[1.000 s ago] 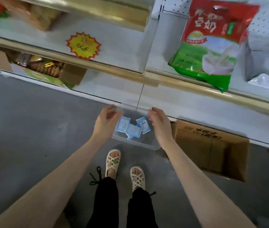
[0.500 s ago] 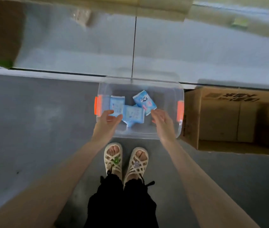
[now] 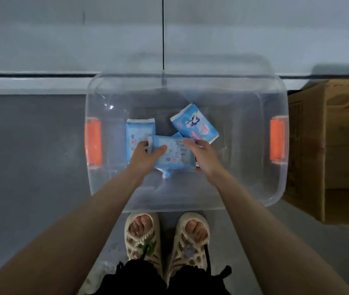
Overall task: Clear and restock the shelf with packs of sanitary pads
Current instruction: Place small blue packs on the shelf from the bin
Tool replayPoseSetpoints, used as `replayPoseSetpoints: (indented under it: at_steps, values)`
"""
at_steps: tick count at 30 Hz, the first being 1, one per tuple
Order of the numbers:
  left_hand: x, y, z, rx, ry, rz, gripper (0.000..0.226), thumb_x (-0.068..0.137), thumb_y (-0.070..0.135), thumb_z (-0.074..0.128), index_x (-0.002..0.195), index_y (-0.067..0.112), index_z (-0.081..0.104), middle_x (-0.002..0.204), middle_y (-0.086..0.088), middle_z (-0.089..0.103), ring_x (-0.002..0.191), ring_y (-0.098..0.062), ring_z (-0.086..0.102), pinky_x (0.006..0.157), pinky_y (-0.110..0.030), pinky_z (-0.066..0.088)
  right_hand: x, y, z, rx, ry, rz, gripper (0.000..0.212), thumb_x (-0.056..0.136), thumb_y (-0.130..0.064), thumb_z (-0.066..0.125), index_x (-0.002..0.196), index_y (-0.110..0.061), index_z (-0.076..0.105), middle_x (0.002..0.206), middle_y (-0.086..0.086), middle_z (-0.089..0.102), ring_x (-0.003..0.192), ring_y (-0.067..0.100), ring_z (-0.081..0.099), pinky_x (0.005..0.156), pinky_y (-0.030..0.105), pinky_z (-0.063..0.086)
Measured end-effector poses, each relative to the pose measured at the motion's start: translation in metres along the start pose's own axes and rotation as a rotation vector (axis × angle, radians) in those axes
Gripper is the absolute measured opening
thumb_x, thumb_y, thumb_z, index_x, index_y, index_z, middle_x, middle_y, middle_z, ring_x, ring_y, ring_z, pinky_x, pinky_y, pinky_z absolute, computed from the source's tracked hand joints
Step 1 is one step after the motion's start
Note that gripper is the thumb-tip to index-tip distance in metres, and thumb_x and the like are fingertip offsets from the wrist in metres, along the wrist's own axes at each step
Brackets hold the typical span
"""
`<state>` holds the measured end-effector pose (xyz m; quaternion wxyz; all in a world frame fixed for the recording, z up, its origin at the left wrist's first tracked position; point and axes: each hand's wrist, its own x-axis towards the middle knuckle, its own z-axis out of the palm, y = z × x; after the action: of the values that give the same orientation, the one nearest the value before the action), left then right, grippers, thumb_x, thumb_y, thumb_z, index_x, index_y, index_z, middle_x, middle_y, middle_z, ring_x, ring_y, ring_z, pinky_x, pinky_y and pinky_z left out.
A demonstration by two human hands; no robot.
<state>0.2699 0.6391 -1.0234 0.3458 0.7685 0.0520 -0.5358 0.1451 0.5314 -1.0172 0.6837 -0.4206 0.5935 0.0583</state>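
A clear plastic bin (image 3: 114, 194) with orange handles sits on the floor below me. Inside lie several blue packs of sanitary pads. Both hands are down in the bin on the nearest pack (image 3: 174, 153). My left hand (image 3: 146, 156) grips its left end, thumb over the top. My right hand (image 3: 201, 156) holds its right end with fingers curled round the edge. Another pack (image 3: 140, 129) lies to the left, partly under it. A third pack (image 3: 193, 123) lies tilted at the back right. A further pack shows only as a corner beneath.
An open cardboard box (image 3: 329, 150) stands right beside the bin on the right. The pale base of the shelf unit (image 3: 62, 39) runs across the top, with a dark seam in its middle. My sandalled feet (image 3: 165, 235) stand just before the bin on the grey floor.
The view dropped from the shelves down to the bin on the floor. Both hands reached into the bin and took hold of the nearest blue pack.
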Motion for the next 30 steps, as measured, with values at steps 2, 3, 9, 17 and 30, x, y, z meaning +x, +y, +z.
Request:
replayPoseSetpoints:
  at_steps: [2,3,9,17,30]
  values:
    - [0.013,-0.006,0.004,0.022,0.024,0.053,0.035,0.092,0.019,0.066,0.120,0.002,0.056,0.107,-0.004,0.064,0.077,-0.003,0.059,0.049,-0.007,0.046,0.017,0.009,0.002,0.015,-0.022,0.005,0.028,0.093,-0.033,0.064,0.115,-0.020,0.053,0.104,-0.006,0.063,0.084,0.003,0.062,0.058,0.016,0.048]
    - [0.014,-0.007,0.005,0.019,0.021,0.070,0.029,0.092,0.017,0.065,0.116,0.003,0.058,0.100,-0.001,0.064,0.075,-0.002,0.058,0.050,-0.006,0.045,0.022,0.013,0.003,0.025,-0.040,0.017,0.029,0.092,-0.030,0.066,0.116,-0.018,0.056,0.107,-0.003,0.066,0.085,0.005,0.064,0.056,0.016,0.050]
    - [0.015,-0.013,0.004,0.175,-0.020,0.089,0.035,0.098,0.036,0.054,0.122,0.011,0.057,0.119,-0.004,0.058,0.101,-0.016,0.054,0.077,-0.018,0.043,0.019,0.016,-0.011,0.127,0.034,0.011,0.021,0.086,-0.013,0.074,0.103,-0.008,0.064,0.103,0.006,0.070,0.080,0.014,0.069,0.066,0.026,0.061]
    - [0.027,-0.027,0.018,0.479,0.025,0.030,0.082,0.075,0.041,0.080,0.138,0.007,0.039,0.137,-0.015,0.044,0.123,-0.034,0.047,0.103,-0.047,0.043,-0.001,0.001,-0.047,0.091,0.251,-0.121,0.017,0.087,-0.004,0.070,0.078,-0.012,0.059,0.078,0.005,0.068,0.060,0.006,0.068,0.057,0.025,0.059]
    - [0.030,-0.010,0.030,0.193,-0.022,-0.029,0.047,0.077,0.024,0.081,0.115,0.002,0.063,0.109,-0.009,0.068,0.094,-0.022,0.066,0.073,-0.028,0.052,0.008,0.007,-0.067,0.157,0.394,-0.124,0.053,0.081,-0.018,0.080,0.118,0.005,0.050,0.114,0.020,0.066,0.093,0.027,0.071,0.063,0.032,0.061]
